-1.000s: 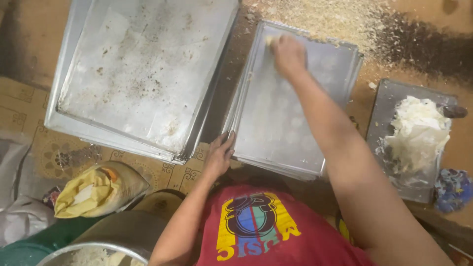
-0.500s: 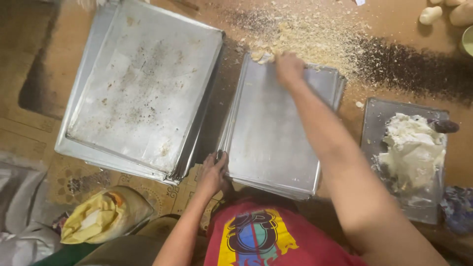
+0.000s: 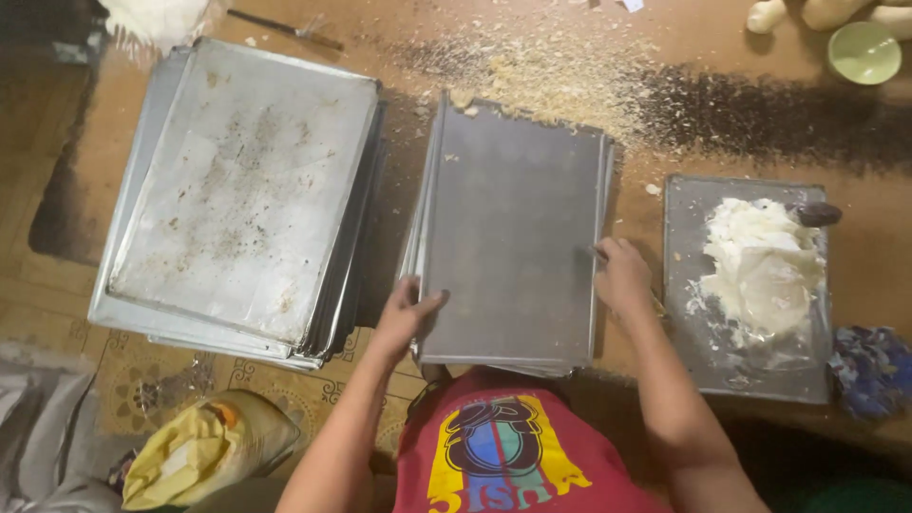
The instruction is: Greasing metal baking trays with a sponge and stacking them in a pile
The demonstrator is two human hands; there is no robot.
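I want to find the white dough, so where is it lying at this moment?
In the head view, the white dough lies on the small metal tray at the right, beside the right hand and the middle stack of trays.

Floor (image 3: 722, 57): brown and bare across the top of my view, under warm, dim light.
Crumbs (image 3: 560, 71): a pale scatter at top centre, turning into a dark dusty streak (image 3: 788, 119) toward the upper right.
Mat (image 3: 161, 380): patterned tan sheet at lower left, below where I sit.
Shadow (image 3: 62, 199): dark patch along the left edge.
Cloth (image 3: 38, 437): grey folds in the bottom left corner.
Bowl (image 3: 863, 52): small, pale green, top right corner.
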